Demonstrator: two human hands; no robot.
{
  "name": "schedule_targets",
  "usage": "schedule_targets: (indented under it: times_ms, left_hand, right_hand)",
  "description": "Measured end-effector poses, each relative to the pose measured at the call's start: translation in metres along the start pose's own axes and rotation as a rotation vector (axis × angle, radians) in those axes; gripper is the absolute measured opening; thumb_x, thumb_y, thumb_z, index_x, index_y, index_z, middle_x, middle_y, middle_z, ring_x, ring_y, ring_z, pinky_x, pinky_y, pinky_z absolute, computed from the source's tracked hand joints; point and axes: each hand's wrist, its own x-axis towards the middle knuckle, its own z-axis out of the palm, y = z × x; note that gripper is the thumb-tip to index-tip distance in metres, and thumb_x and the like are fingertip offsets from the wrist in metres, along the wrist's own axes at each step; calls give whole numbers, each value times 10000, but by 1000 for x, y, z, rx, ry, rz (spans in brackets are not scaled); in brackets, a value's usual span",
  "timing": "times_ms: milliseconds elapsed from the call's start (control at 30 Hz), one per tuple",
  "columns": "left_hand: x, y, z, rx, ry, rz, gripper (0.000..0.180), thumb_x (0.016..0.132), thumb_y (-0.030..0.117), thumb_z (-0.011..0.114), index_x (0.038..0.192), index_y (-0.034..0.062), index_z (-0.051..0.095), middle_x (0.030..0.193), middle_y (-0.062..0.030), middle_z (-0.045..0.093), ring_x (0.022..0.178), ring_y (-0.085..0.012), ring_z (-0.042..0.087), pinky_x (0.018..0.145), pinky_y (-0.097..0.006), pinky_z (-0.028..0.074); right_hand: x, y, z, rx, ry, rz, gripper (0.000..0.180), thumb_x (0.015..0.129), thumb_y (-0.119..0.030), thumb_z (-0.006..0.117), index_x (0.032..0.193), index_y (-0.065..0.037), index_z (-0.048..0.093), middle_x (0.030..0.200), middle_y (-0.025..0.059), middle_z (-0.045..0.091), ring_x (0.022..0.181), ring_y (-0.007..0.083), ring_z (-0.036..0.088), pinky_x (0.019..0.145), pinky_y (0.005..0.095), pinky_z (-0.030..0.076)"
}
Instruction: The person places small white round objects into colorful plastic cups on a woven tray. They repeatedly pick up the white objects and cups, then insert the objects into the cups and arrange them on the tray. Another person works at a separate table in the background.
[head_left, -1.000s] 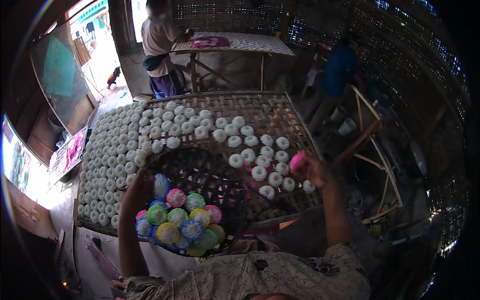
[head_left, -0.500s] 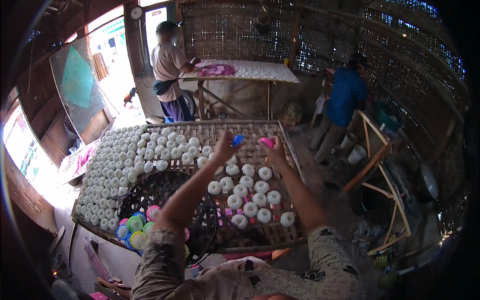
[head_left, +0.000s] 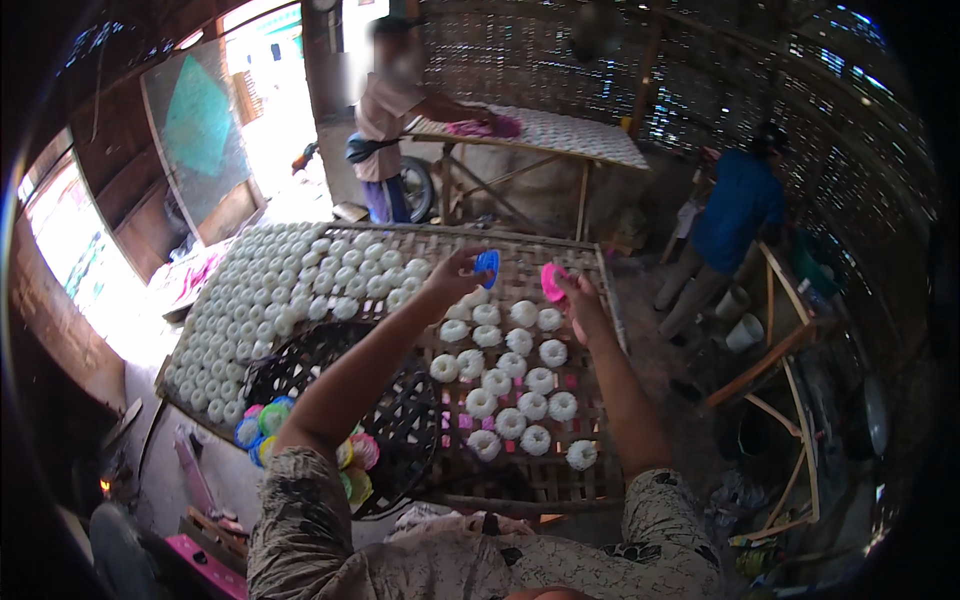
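Observation:
My left hand (head_left: 457, 277) pinches a small blue plastic mould (head_left: 487, 267) by its edge, tilted on its side above the far part of a woven bamboo rack (head_left: 590, 490). Level with it, a short gap to the right, my right hand (head_left: 582, 300) grips a similar pink mould (head_left: 552, 283). Below and between my arms lie several white noodle-like rings (head_left: 535, 440), loosely spaced on the weave. Many more white rings (head_left: 235, 345) cover the rack's left side in close rows.
A dark openwork basket (head_left: 290, 362) under my left forearm holds several colourful moulds (head_left: 357, 487). Beyond stands a second table (head_left: 590, 145) with a co-worker (head_left: 385, 120) beside it. Another person in blue (head_left: 738, 205) is at the right, near a wooden frame (head_left: 790, 400).
Both moulds have turned onto their sides. Two white rings now lie just below my hands, where bare weave showed before. The co-worker at the far table has reached forward over it.

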Motion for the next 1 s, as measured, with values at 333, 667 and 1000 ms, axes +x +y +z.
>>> schedule_targets:
  times_ms: [333, 667, 1000]
  left_hand:
    - [-191, 104, -96, -741, 168, -317, 495, 975, 504, 466, 1266, 105, 500, 1185, -72, 593, 1061, -211, 601, 933, -419, 511]
    - [-353, 80, -176, -830, 583, -109, 475, 969, 394, 537, 1294, 50, 484, 1141, -139, 627, 1081, -305, 620, 968, -464, 511]
    - [-394, 31, -222, -215, 752, -97, 403, 953, 194, 583, 1320, 87, 456, 1196, -135, 564, 1024, -288, 632, 913, -373, 537]
  right_hand:
    - [-87, -76, 242, -426, -398, -537, 314, 974, -297, 555, 1006, 0, 651, 760, 101, 663, 684, 186, 658, 601, 313, 502]
    - [-134, -12, 378, -469, -768, -602, 232, 903, -225, 638, 954, 0, 657, 905, 193, 607, 758, 307, 622, 684, 396, 501]
    - [-119, 68, 359, -661, -1397, -154, 311, 813, -267, 716, 944, 3, 634, 901, 137, 667, 820, 230, 652, 719, 361, 524]
